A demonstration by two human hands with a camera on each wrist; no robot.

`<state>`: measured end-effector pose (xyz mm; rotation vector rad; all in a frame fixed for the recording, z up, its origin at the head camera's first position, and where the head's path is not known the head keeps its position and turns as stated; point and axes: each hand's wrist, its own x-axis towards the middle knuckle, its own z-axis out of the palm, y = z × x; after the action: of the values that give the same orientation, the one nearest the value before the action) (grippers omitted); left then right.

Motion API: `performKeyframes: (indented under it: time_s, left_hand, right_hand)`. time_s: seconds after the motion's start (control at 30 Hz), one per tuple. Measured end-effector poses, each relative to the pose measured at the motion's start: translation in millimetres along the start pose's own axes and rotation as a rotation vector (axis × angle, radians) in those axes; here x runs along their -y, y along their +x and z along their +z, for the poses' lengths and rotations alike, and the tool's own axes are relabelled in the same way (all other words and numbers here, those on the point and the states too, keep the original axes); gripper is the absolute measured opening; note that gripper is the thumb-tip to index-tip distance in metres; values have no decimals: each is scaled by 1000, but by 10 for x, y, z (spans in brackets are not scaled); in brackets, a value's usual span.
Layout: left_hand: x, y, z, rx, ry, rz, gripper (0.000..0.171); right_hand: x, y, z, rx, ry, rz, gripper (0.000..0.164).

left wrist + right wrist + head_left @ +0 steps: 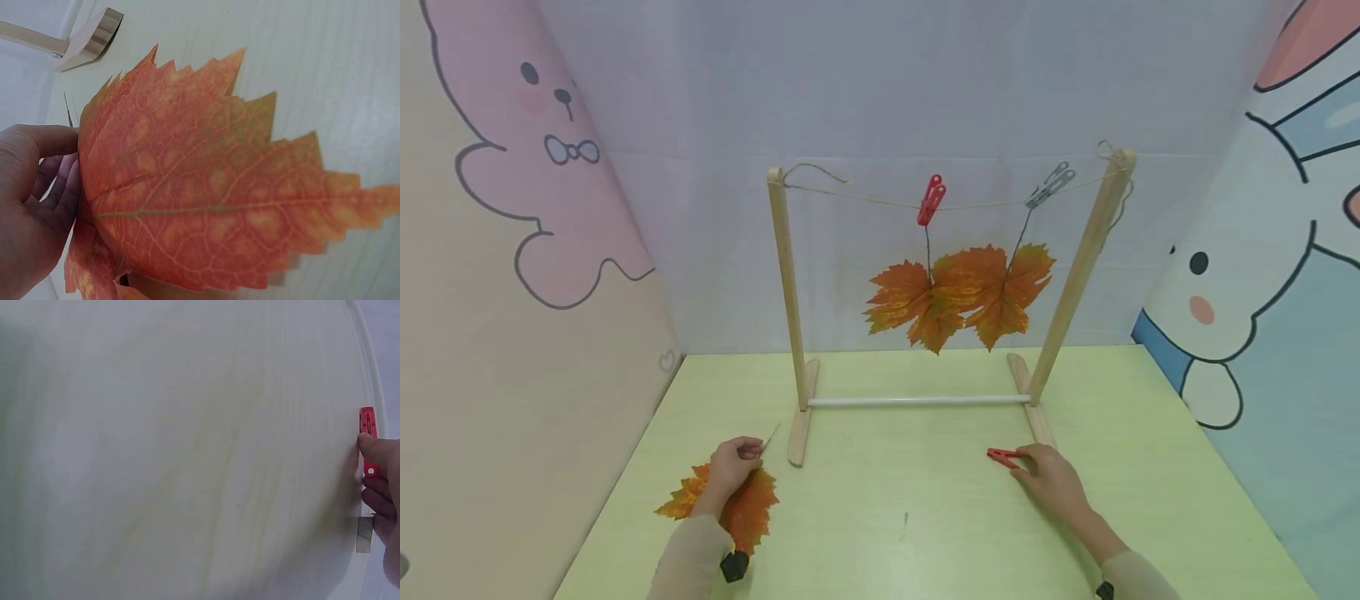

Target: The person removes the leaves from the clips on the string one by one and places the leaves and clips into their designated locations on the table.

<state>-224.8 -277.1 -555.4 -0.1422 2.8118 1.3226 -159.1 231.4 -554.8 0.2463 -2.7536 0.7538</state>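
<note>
My left hand (735, 463) pinches the thin stem of an orange artificial maple leaf (751, 508) at the table's left side; the stem's tip pokes up past the fingers. In the left wrist view that leaf (206, 187) fills much of the picture beside the hand. Over to the right, my right hand (1051, 479) holds a red clothespin (1002, 457) between thumb and fingers, just above the table near the stand's right foot. Two similar leaves hang from a string, one leaf (910, 300) under a red clothespin (932, 200), the other leaf (1011, 292) under a grey clothespin (1050, 185).
A wooden stand has a left post (787, 292), a right post (1081, 279) and a white crossbar (917, 402) low between them. Twine (865, 197) spans the post tops. The pale yellow table (865, 483) meets a white cloth backdrop (722, 250); cartoon-printed walls flank both sides.
</note>
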Motion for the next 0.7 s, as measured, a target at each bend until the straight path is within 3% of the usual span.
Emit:
performKeyframes:
  time_s: [0.43,0.7]
  left_hand:
    - [0,17,-3,9,11,-21,26]
    - [-43,38,-15,21,24,-70,29]
  right_hand:
    - [-22,2,22,7,0,1,28]
    - [-9,5,13,11,-4,11,30]
